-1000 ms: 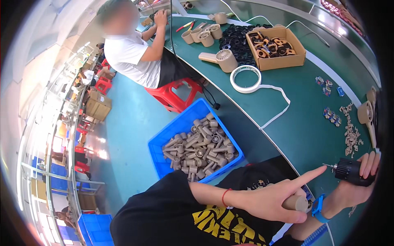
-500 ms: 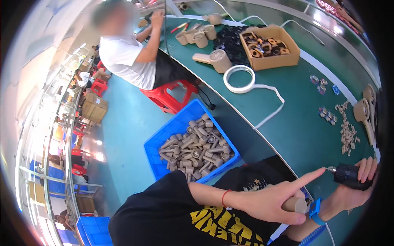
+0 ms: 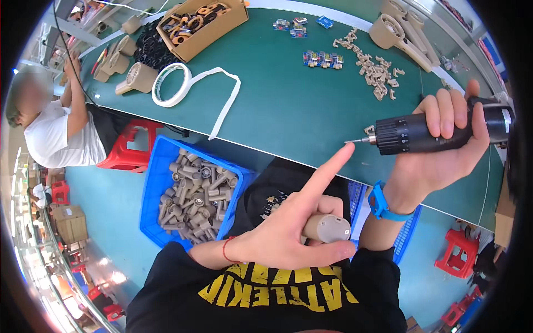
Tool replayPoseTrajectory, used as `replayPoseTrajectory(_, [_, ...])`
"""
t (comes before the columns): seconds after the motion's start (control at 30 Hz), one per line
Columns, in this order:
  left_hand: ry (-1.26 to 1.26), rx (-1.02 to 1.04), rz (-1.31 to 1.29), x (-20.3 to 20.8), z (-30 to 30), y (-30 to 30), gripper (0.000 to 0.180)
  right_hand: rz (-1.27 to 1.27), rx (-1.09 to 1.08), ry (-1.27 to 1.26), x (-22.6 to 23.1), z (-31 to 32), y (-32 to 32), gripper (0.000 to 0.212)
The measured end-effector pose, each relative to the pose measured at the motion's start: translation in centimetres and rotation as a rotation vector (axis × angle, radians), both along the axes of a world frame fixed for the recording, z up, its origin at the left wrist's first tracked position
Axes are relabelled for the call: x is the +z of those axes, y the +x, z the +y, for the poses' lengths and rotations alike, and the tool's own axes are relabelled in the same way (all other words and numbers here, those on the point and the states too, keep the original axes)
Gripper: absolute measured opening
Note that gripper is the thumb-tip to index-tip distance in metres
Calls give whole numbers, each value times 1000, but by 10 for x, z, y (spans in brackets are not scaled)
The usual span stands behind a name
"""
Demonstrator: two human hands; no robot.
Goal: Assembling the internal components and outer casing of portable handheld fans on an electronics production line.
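Smooth green table (image 3: 277,94) fills the far side, with a blue plastic tub (image 3: 149,208) of beige parts (image 3: 194,202) below its edge. Above the table's near edge, at the right, the driver (image 3: 412,134) lies nearly level, its long axis running left to right; the thin metal bit (image 3: 358,141) points left and dips slightly. Its black body is a stout cylinder with a ribbed collar. The right hand (image 3: 427,167) is clamped round that body. Before the person's shirt, the left hand's (image 3: 286,230) thumb and curled fingers grip a matte beige handle (image 3: 325,228), its flat round end facing right. The straight index finger meets the bit's tip; whether they touch, I cannot tell. Small, jagged beige clips (image 3: 378,77) lie scattered beyond.
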State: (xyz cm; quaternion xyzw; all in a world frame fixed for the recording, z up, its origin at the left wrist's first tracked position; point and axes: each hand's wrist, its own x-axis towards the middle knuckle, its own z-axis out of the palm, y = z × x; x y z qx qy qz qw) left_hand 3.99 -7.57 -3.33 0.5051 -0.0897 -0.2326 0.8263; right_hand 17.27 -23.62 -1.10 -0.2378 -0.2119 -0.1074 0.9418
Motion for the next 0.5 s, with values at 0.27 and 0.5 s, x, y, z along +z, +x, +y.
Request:
replayPoseTrajectory(0.27, [98,43,-107,0,-9,-4,105,-26,128,68,-9,-18,2,28])
replayPoseTrajectory(0.5, [119,91,-113,1,-11,-14,96,47,-94,-25,-19,-14,-2,32])
